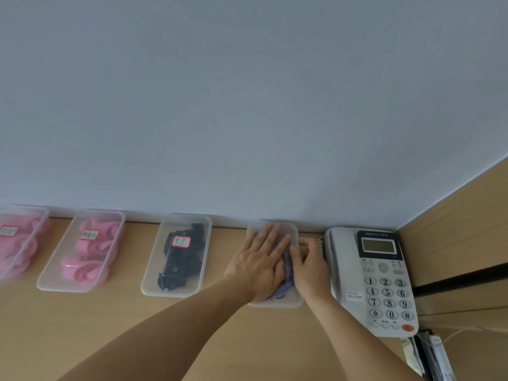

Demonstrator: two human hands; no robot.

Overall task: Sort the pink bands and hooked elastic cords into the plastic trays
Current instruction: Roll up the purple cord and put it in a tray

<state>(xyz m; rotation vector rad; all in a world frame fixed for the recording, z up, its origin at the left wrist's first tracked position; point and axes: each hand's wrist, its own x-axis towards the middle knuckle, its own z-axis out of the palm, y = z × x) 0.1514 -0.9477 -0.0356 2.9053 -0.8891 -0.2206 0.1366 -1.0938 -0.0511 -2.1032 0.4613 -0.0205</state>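
Several clear plastic trays stand in a row along the wall. The far-left tray (41,215) and its neighbour (55,281) hold pink bands (88,254). A third tray (154,284) holds black cords (181,265). Both hands are in the rightmost tray (286,303), which holds purple cords (283,287). My left hand (258,262) lies flat with straight fingers on the purple cords. My right hand (308,268) rests at the tray's right side, fingers curled on the purple cords; whether it grips them is unclear.
A grey desk telephone (373,279) sits directly right of the rightmost tray, touching distance from my right hand. Cables and a small packet (428,353) lie below it. A wooden side panel (453,232) closes the right side. The wooden desk (137,325) runs along the wall.
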